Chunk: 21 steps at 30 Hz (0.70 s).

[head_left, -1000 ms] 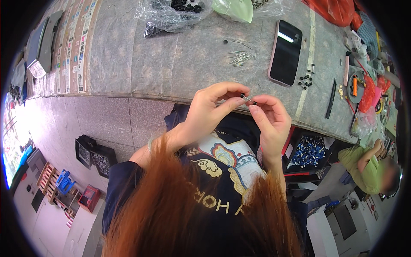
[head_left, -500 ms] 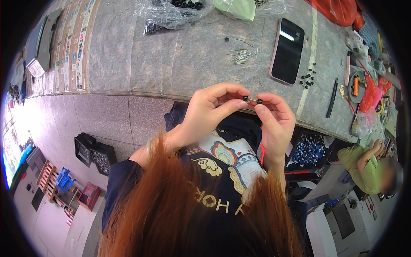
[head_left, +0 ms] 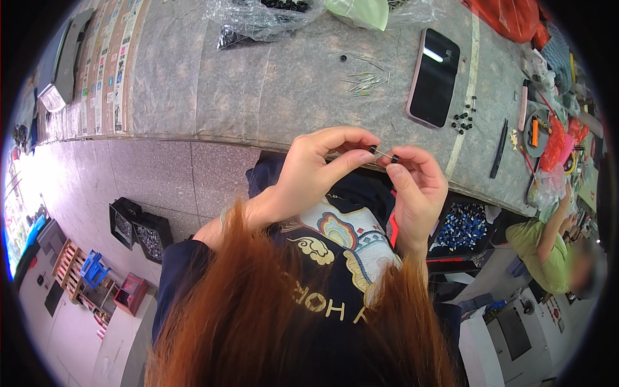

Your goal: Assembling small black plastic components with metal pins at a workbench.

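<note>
Just off the table's front edge, my left hand (head_left: pixel 322 164) pinches a small black cap (head_left: pixel 373 149) between thumb and forefinger. Opposite it, my right hand (head_left: pixel 418 193) grips a second black cap (head_left: pixel 394 158) the same way. A thin metal pin (head_left: pixel 383 154) spans the short gap between the two caps; whether it sits inside them is too small to tell. On the table beyond lie several loose metal pins (head_left: pixel 369 84) and a single black cap (head_left: pixel 343 58). Several pins with black caps (head_left: pixel 463 121) form a group to the right.
A phone (head_left: pixel 433 77) lies on the grey-covered table (head_left: pixel 232 97). Clear bags of black parts (head_left: pixel 258 26) stand at the back. A black pen-like tool (head_left: pixel 499 148) and clutter are at right. Blue-and-white pieces fill a bin (head_left: pixel 461 229) below. A person in green (head_left: pixel 541 251) works at far right.
Both hands stay pinched on the caps; the right one has shifted slightly right and down, and the pin tilts more. The person in green has moved an arm.
</note>
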### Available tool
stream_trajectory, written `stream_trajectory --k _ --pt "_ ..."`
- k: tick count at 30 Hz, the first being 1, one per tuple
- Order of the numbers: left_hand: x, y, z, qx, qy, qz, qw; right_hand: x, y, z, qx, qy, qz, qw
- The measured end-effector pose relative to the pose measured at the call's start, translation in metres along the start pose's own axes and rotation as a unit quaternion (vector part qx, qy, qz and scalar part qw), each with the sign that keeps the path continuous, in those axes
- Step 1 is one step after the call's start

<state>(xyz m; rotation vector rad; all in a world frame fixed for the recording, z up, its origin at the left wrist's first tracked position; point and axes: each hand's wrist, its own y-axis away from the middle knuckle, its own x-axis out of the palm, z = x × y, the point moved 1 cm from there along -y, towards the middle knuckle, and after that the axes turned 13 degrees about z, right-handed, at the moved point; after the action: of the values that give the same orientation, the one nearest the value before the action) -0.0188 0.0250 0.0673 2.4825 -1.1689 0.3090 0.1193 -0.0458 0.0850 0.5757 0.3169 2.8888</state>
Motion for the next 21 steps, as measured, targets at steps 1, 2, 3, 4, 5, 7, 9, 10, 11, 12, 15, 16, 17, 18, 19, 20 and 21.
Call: stream_trajectory --k 1,2,3,4,5,7,9,10,11,12,15,16,17,18,19,20,21 --pt "0.0002 -0.0002 -0.0006 0.0 0.0 0.001 1.0 0.0015 0.0003 0.0016 -0.003 0.006 0.002 1.0" --pt "0.0004 -0.0002 -0.0018 -0.009 0.012 0.001 1.0 0.0028 0.0005 0.0026 -0.005 0.012 0.004 1.0" --pt "0.0007 -0.0002 -0.0028 -0.017 0.024 0.001 1.0 0.0035 0.0008 0.0027 -0.005 0.012 0.003 1.0" --pt "0.001 -0.0006 -0.0038 -0.017 0.024 0.002 1.0 0.004 0.0011 0.003 -0.006 0.019 0.002 1.0" --pt "0.0013 -0.0009 -0.0047 -0.018 0.04 0.0 0.999 0.0044 0.0012 0.0033 -0.008 0.025 0.002 1.0" --pt "0.0018 -0.0013 -0.0067 -0.02 0.055 -0.002 0.998 0.0052 0.0012 0.0044 -0.007 0.031 0.003 0.999" --pt "0.002 -0.0015 -0.0084 -0.034 0.083 -0.006 0.996 0.0056 0.0009 0.0046 -0.006 0.036 0.004 0.999" --pt "0.0018 -0.0017 -0.0095 -0.034 0.083 -0.006 0.996 0.0055 0.0011 0.0047 -0.007 0.049 0.001 0.999" --pt "0.0011 -0.002 -0.0102 -0.045 0.098 0.001 0.994 0.0055 0.0012 0.0049 -0.008 0.061 -0.001 0.998" --pt "0.0005 -0.0022 -0.0103 -0.055 0.113 0.007 0.992 0.0058 0.0011 0.0055 -0.008 0.061 -0.002 0.998" --pt "-0.0013 -0.0028 -0.0074 -0.071 0.151 0.018 0.986 0.0059 0.0004 0.0062 -0.008 0.077 -0.015 0.997" --pt "-0.0018 -0.0026 -0.0066 -0.071 0.151 0.018 0.986 0.0053 0.0 0.0055 -0.011 0.076 -0.017 0.997" --pt "-0.0022 -0.0024 -0.0059 -0.07 0.147 0.027 0.986 0.0048 -0.0004 0.0047 -0.014 0.074 -0.019 0.997" --pt "-0.0023 -0.0022 -0.0056 -0.068 0.143 0.037 0.987 0.0036 -0.0006 0.0035 -0.014 0.074 -0.018 0.997" --pt "-0.0021 -0.0026 -0.0056 -0.068 0.143 0.037 0.987 0.0019 -0.0008 0.0021 -0.012 0.067 -0.011 0.998" --pt "-0.0018 -0.003 -0.0058 -0.058 0.126 0.04 0.99 0.001 -0.0015 0.0014 -0.01 0.061 -0.004 0.998" --pt "-0.0017 -0.0033 -0.0061 -0.049 0.109 0.043 0.992 0.0007 -0.0029 0.0013 -0.01 0.061 -0.003 0.998"
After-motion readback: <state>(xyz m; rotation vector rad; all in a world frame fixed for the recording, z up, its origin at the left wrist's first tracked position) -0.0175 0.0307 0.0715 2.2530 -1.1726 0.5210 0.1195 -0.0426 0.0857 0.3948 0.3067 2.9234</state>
